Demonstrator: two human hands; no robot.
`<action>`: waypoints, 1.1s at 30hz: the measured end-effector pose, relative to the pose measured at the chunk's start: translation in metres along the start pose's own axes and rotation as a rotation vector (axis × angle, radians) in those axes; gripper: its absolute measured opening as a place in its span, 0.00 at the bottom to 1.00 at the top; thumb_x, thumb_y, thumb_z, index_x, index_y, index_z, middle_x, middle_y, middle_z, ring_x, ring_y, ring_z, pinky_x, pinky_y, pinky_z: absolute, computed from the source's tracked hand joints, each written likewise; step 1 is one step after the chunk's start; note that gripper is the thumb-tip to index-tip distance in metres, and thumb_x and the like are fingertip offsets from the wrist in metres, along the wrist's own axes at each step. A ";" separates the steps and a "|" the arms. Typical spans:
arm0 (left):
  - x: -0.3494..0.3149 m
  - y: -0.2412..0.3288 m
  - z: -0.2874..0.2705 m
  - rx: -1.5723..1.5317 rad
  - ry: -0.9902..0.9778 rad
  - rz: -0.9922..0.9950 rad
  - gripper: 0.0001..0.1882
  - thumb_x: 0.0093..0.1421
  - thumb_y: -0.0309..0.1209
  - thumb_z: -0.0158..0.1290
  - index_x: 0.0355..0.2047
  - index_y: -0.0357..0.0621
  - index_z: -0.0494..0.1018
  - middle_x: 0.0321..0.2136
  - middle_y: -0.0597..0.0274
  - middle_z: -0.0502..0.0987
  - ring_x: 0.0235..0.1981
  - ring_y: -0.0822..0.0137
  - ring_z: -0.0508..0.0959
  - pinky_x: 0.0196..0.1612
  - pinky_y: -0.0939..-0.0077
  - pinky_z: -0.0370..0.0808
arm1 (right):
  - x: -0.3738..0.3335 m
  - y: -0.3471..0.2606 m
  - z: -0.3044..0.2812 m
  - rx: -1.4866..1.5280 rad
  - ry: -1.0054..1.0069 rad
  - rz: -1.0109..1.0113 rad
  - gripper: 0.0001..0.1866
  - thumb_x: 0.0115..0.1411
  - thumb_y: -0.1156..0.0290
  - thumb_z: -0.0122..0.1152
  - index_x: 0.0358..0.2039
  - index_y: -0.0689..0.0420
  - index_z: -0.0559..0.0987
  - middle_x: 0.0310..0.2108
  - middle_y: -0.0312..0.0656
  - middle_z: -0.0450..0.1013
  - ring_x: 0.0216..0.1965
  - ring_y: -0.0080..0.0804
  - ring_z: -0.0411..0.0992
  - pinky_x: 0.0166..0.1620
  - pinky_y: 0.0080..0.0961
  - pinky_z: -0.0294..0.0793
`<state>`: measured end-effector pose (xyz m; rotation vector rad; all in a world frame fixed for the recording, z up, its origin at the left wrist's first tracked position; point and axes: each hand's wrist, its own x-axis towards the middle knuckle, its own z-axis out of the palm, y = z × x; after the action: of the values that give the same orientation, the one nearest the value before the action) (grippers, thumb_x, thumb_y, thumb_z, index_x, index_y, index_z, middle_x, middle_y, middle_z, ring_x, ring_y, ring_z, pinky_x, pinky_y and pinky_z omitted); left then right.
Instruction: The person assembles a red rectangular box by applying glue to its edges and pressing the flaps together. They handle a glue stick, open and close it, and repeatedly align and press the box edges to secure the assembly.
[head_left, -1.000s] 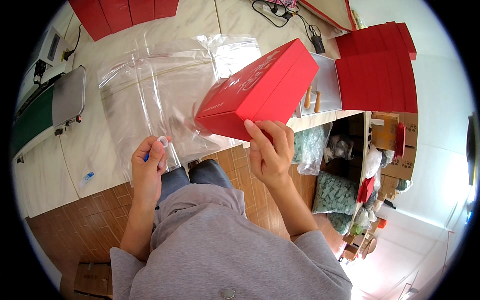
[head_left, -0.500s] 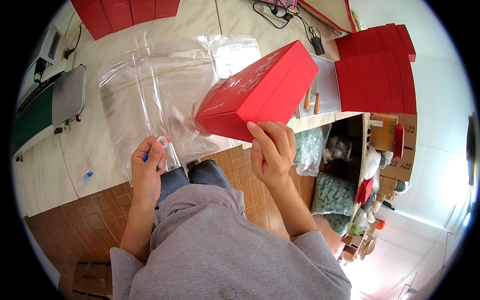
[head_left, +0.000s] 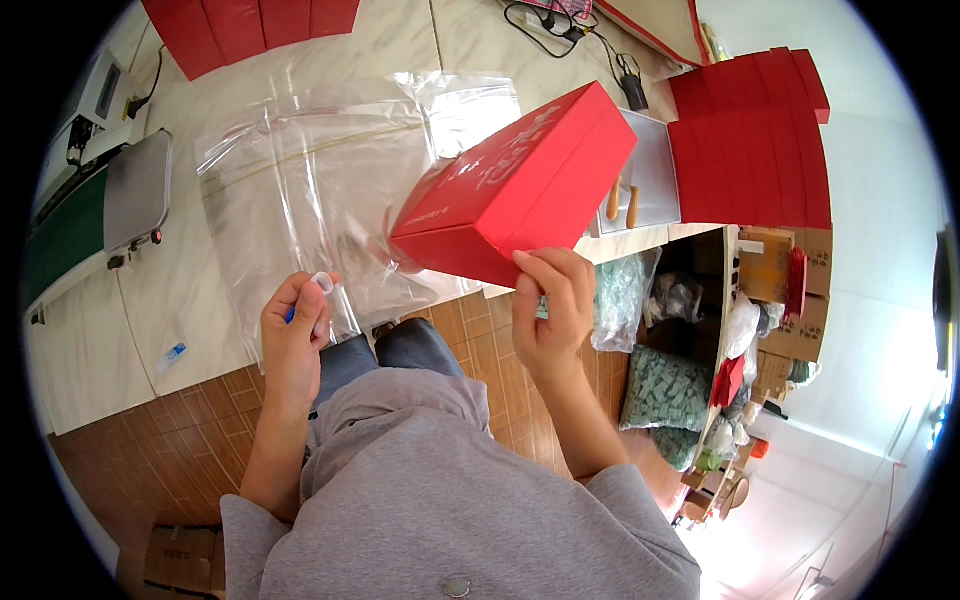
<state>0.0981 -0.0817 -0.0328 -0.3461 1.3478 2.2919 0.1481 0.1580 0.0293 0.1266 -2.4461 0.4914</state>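
Observation:
A large red box (head_left: 520, 190) with pale lettering lies tilted on the table, close to its front edge. My right hand (head_left: 555, 300) is at the box's near corner, fingers curled and fingertips pinching the edge there. In my left hand (head_left: 295, 335), closed fingers hold a small tube-like piece with a white round end (head_left: 322, 282) and a bit of blue; its exact kind is mostly hidden. Beneath and beside the box spreads a clear plastic sheet or bag (head_left: 330, 190), which hangs past the table's edge.
A small blue-labelled tube (head_left: 173, 356) lies at the table's left. Behind it stands a machine with a green belt (head_left: 68, 235). Red boxes (head_left: 750, 165) are stacked at right, beside a grey tray (head_left: 655, 165) with wooden-handled tools (head_left: 632, 207). Cables (head_left: 575, 35) lie at the back.
My right hand has shifted slightly right and down along the corner of the red box, its fingers more curled. My left hand and the box have hardly moved.

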 end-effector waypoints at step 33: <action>-0.006 -0.001 -0.006 -0.014 -0.001 0.010 0.17 0.61 0.41 0.53 0.36 0.37 0.73 0.16 0.78 0.60 0.16 0.86 0.56 0.17 0.89 0.49 | 0.009 -0.007 -0.006 0.006 -0.048 0.029 0.16 0.43 0.85 0.60 0.35 0.61 0.79 0.29 0.42 0.71 0.31 0.37 0.68 0.34 0.29 0.67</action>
<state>0.1038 -0.0877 -0.0343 -0.3433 1.3362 2.3100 0.1459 0.1538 0.0408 0.1067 -2.4966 0.5135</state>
